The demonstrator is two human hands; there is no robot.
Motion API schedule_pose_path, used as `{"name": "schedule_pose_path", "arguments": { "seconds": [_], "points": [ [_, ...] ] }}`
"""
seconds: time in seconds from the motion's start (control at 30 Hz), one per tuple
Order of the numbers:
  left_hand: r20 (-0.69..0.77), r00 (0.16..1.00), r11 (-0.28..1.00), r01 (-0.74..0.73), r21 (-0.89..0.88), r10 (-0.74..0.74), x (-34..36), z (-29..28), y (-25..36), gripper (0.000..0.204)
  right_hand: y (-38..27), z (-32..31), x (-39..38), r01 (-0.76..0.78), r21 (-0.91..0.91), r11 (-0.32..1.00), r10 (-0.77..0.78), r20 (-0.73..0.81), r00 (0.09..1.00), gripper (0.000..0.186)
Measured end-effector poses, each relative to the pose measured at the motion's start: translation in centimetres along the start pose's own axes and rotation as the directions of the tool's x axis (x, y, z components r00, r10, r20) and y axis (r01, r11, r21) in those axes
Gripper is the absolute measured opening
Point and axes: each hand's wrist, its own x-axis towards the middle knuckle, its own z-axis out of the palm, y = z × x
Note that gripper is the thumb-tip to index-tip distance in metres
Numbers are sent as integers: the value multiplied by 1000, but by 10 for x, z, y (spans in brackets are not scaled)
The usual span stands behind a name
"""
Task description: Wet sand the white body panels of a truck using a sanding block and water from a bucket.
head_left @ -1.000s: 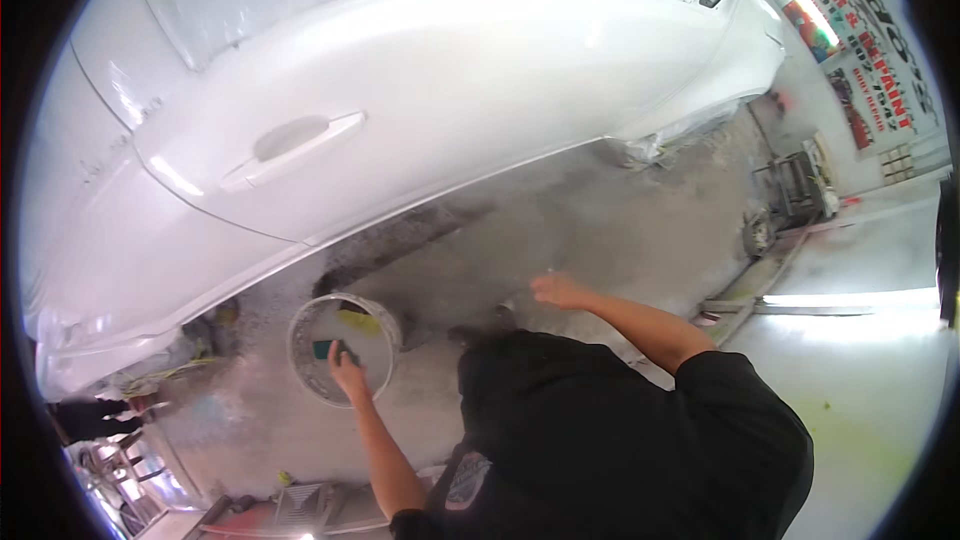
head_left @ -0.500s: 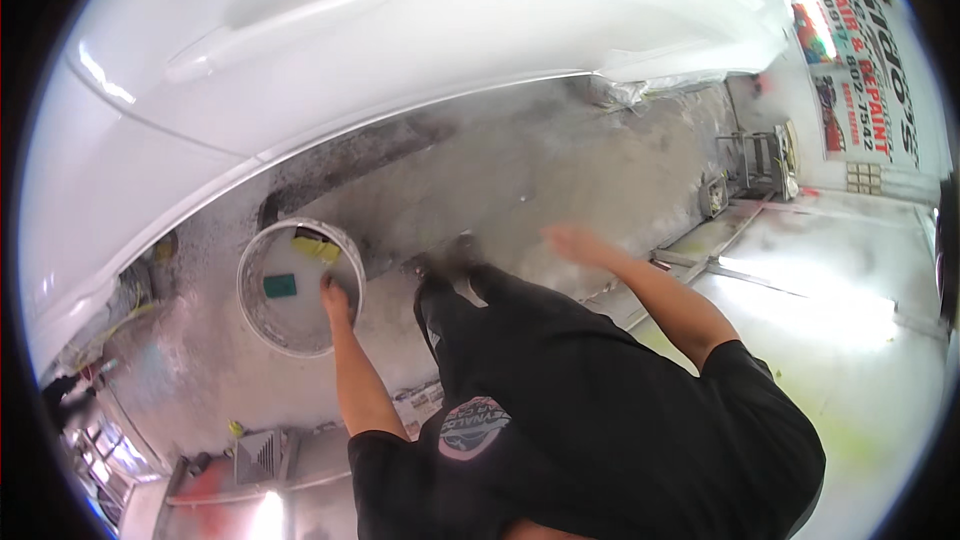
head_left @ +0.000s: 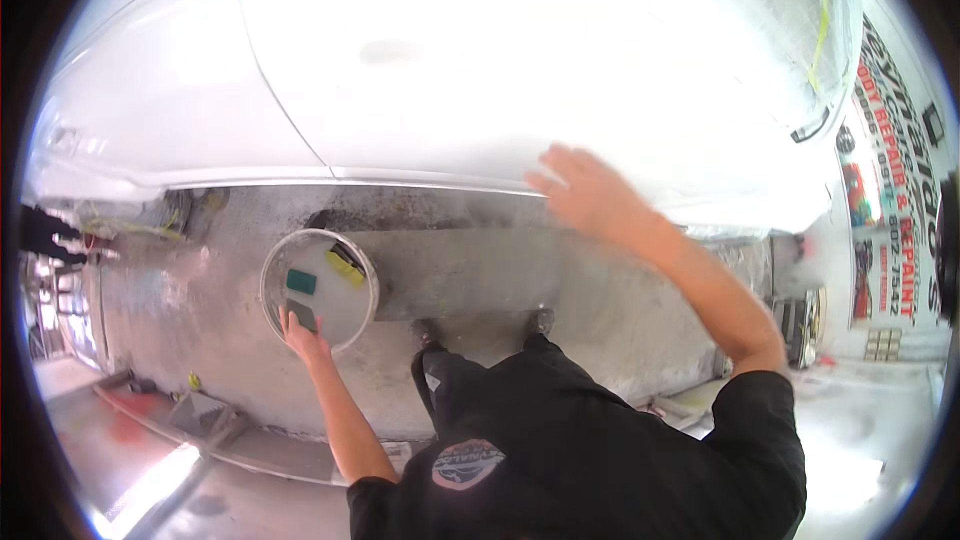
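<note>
My left hand (head_left: 305, 332) is closed on a dark grey-green flat block (head_left: 303, 312) at the lower-left part of a white bucket (head_left: 368, 285) of cloudy liquid on the floor. A teal rectangular pad (head_left: 301, 282) and a yellow-and-black item (head_left: 345, 265) lie inside the bucket. My right hand (head_left: 585, 195), blurred, is open with fingers spread, in front of the lower part of a white car door (head_left: 420, 110); I cannot tell if it touches it.
The car's upper right is masked with paper (head_left: 775, 0) and tape. My feet (head_left: 540, 320) stand on the grey floor (head_left: 180, 320). A person in dark trousers (head_left: 50, 235) is at the far left. A banner (head_left: 880, 220) and metal equipment (head_left: 795, 330) are at the right.
My right hand has risen toward the car door, fingers spreading. My left hand now grips the grey-green block in the bucket. The view has turned, showing more of the door above.
</note>
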Motion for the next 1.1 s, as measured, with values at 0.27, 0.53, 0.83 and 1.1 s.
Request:
{"name": "schedule_pose_path", "arguments": {
  "seconds": [0.27,0.53,0.83,1.1],
  "points": [
    [-8,936,935,-350,62,351,-118,67,-69,46,175,-98,64,424,-554,716,-536,-47,843,73],
    [-118,991,954,-98,-283,67,-223,242,-149,50,196,-107,94,621,-514,592,-691,73,719,74],
    [-127,810,771,-584,-254,572,-170,427,-84,63,174,-90,88,652,-429,626,-715,18,699,67],
    [-86,642,638,-766,-74,761,-197,505,-115,68,188,-101,92,661,-440,609,-713,64,699,64]
  ]
}}
